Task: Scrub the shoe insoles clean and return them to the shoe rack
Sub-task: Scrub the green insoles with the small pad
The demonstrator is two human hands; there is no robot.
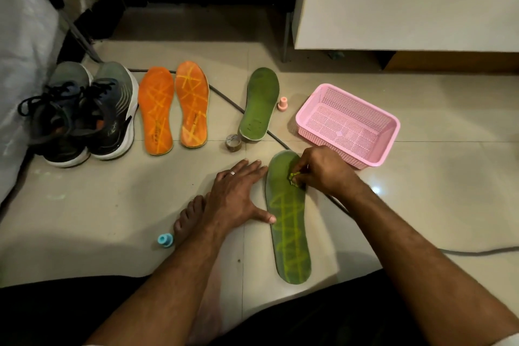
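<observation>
1. head view: near green insole [288,222] lies flat on the tiled floor [421,205], just beside the pink basket [348,123].
2. right hand [323,171] pinches a small yellow-green scrubber [294,178] against its toe half.
3. left hand [238,194] lies flat, fingers spread, thumb touching the insole's edge.
4. second green insole [259,104] and two orange insoles [174,108] lie farther off.

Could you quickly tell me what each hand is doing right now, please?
Left hand: open, flat on the floor.
Right hand: pinching a small yellow-green scrubber.
</observation>
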